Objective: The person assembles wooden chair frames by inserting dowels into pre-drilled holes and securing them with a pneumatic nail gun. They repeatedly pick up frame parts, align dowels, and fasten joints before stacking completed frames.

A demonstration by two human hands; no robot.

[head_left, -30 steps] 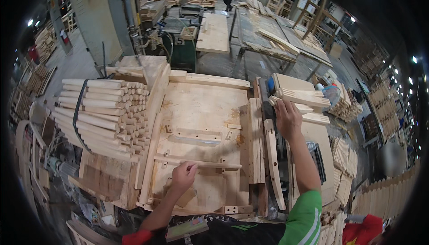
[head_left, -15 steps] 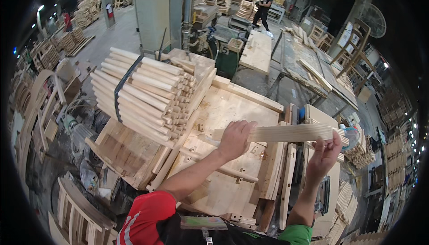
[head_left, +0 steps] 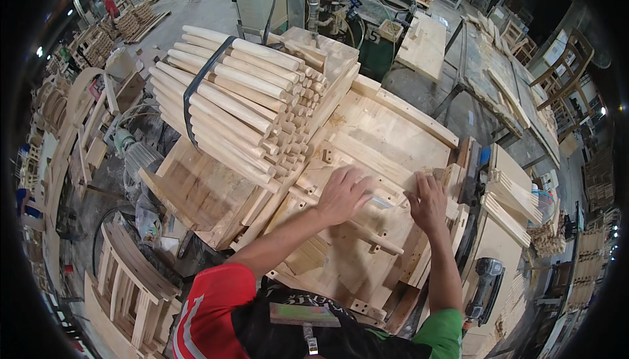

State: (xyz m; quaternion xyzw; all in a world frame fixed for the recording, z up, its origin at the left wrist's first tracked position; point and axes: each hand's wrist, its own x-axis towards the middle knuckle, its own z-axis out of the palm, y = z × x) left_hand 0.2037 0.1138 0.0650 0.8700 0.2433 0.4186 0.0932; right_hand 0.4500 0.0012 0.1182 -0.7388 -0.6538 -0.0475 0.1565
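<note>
A pale wooden slat (head_left: 372, 157) lies across the wooden assembly fixture (head_left: 409, 122), between its small blocks. Just on the near side of the slat is my left hand (head_left: 344, 195), palm down with fingers apart and slightly blurred, gripping nothing I can see. My right hand (head_left: 429, 200) rests its outstretched fingertips at the slat's right end. Below both hands, a thin wooden rail (head_left: 370, 236) crosses the fixture. A small light-coloured metallic-looking piece (head_left: 381, 203) shows between the hands; its kind cannot be made out.
A strapped bundle of round wooden sticks (head_left: 229, 100) stands left of the fixture. On the right, a nail gun (head_left: 488, 287) lies beside stacked slats (head_left: 508, 211). Curved wooden frames (head_left: 134, 274) sit at lower left. A long worktable (head_left: 488, 84) stands at far right.
The slat, held up between both hands before, now lies down in the fixture. Both hands have lowered and come closer together, letting go of it. The view has shifted.
</note>
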